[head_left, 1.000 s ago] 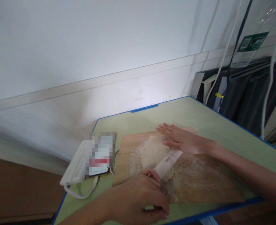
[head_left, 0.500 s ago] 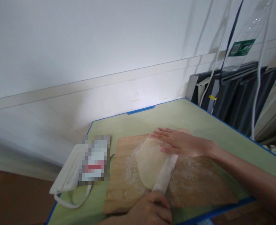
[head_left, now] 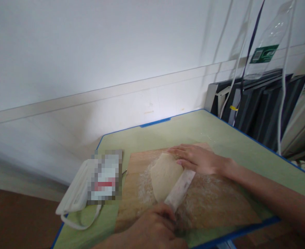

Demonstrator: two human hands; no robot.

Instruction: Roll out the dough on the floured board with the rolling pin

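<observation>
A flattened piece of pale dough [head_left: 164, 176] lies on the wooden board [head_left: 219, 207], with flour [head_left: 145, 186] dusted about it. The rolling pin [head_left: 180, 190] lies slantwise along the dough's right side. The left hand [head_left: 159, 223] has its fingers curled around the pin's near end, closed on it. The right hand [head_left: 197, 159] lies flat over the far end, fingers stretched out above the dough's far edge; from here I can't tell whether they touch it. The board sits on a green, blue-edged table [head_left: 183, 128]. Left of it are a pixelated, phone-like device [head_left: 105, 176] and, just beside that, a white strapped object [head_left: 73, 190]. Beyond the table's right side, a clear bottle [head_left: 263, 53] hangs before dark panels [head_left: 261, 114].
</observation>
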